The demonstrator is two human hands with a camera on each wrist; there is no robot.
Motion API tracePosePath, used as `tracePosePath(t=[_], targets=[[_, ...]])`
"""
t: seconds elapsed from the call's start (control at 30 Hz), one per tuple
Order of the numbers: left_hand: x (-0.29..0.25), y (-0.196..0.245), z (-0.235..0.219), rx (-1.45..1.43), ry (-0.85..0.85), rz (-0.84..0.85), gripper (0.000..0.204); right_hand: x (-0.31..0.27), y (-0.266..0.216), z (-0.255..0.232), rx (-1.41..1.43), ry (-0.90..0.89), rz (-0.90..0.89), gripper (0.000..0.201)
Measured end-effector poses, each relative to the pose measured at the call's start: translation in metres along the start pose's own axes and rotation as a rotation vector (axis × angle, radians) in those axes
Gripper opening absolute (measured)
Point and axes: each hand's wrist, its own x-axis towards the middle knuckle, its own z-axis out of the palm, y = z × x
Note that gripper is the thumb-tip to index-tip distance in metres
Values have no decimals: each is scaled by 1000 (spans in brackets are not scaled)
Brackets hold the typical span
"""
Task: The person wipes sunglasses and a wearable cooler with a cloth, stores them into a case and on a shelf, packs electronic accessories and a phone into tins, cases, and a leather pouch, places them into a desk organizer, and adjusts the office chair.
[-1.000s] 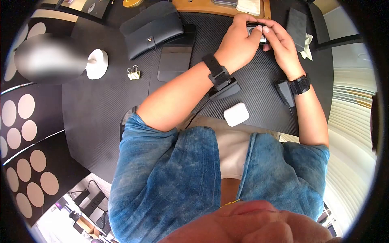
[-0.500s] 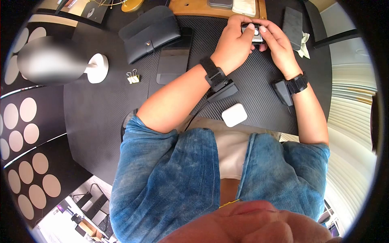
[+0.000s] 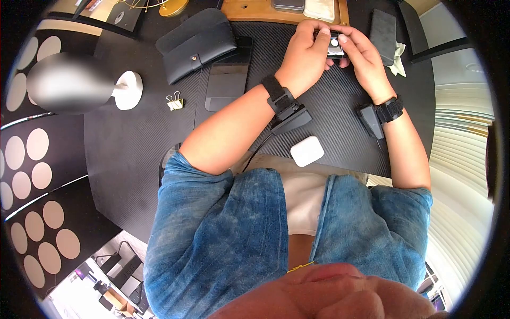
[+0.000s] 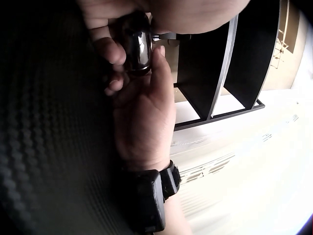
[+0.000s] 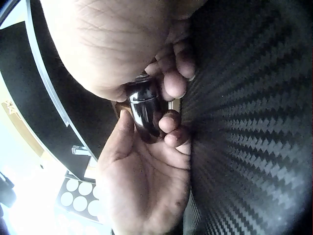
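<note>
At the far side of the table, both hands hold a small glossy black object with a silver face and a round white spot (image 3: pixel 335 50). My left hand (image 3: pixel 307 53) grips its left side, with the thumb along the top edge. On the other side, my right hand (image 3: pixel 366 59) has its thumb at the silver face and its fingers curled around the far edge. In the right wrist view the object's rounded dark side (image 5: pixel 144 110) shows between the two palms. The left wrist view shows its shiny end (image 4: pixel 140 49) between the right hand's thumb and fingers.
A white rounded case (image 3: pixel 307 151) lies near the table's front edge. To the left are a black pouch (image 3: pixel 199 45), a dark phone (image 3: pixel 227 85), a binder clip (image 3: pixel 175 101) and a round mirror's white base (image 3: pixel 128 90). A wooden tray (image 3: pixel 255 11) and a dark grey box (image 3: pixel 383 36) stand behind.
The left thumb has slid left off the object's face, so more of the silver face and the white spot shows. Both hands still hold the object; the whole view has shifted slightly.
</note>
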Motion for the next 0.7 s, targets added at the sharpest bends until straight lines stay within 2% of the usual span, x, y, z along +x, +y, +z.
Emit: tracePosePath(t=[0.7], targets=[[-1, 2, 1, 117, 11, 23, 36, 1, 2, 0, -14, 4, -27, 32]])
